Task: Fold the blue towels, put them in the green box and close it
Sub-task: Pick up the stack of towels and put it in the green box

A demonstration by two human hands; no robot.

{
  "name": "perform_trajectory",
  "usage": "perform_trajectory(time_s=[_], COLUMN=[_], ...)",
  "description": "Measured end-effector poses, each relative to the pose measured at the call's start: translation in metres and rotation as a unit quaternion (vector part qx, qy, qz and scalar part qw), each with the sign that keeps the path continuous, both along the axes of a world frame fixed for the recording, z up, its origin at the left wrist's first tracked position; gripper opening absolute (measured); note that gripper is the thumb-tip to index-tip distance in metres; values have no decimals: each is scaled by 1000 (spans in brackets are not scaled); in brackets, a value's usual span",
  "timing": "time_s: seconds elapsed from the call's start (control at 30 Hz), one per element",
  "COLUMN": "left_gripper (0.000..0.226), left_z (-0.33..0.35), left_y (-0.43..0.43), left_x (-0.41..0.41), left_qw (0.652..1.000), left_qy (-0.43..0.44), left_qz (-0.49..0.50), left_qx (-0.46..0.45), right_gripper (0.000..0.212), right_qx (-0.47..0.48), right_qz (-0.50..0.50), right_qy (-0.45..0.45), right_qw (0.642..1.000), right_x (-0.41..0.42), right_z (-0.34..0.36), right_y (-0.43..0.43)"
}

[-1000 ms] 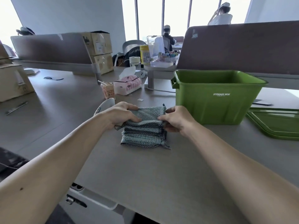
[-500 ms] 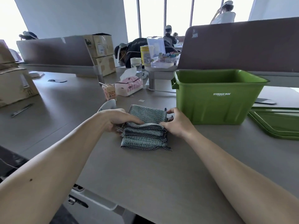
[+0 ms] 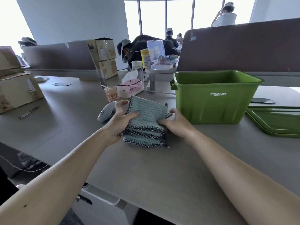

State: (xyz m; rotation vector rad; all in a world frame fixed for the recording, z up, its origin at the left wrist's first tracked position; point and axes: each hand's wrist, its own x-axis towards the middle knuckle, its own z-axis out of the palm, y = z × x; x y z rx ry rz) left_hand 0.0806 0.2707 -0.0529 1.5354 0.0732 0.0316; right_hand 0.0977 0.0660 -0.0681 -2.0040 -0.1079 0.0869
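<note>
Desk (image 3: 162,168): was grey-brown, matte.
Dividers (image 3: 243,49): dark panels stood along the far edge.
Wall (image 3: 73,18): pale, plain.
Windows (image 3: 152,17): tall, poured in white daylight.

An open-plan office was shown: long grey laminate desks (image 3: 162,168) were separated by brown fabric divider panels (image 3: 243,51), brown cardboard boxes (image 3: 103,57) were stacked on one, and other people (image 3: 142,46) were seen before tall windows (image 3: 152,17).

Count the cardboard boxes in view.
4. Two stacked at the grey divider's right end: top box, bottom box. Two stacked at the far left: upper left box, lower left box, both cut by the frame; others may be hidden.
</note>
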Motion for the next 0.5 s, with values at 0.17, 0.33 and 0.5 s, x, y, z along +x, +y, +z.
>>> perform_trajectory(time_s=[0.17,0.33,0.5], left_gripper=[50,54,55], left_z=[9,20,31], left_y=[-7,-12,-19], left_x=[-25,-40,-54], left_qw=[995,990,976], left_qy=[-101,-131,-143], left_qz=[12,-53,-148], left_qx=[-17,-16,-65], right_gripper=[68,66,71], right_qx=[315,413,398], right_qz=[84,116,67], right_qy=[157,124,62], right_qw=[932,895,913], right_x=[-18,-31,-46], right_z=[12,15,27], right_y=[3,4,-17])
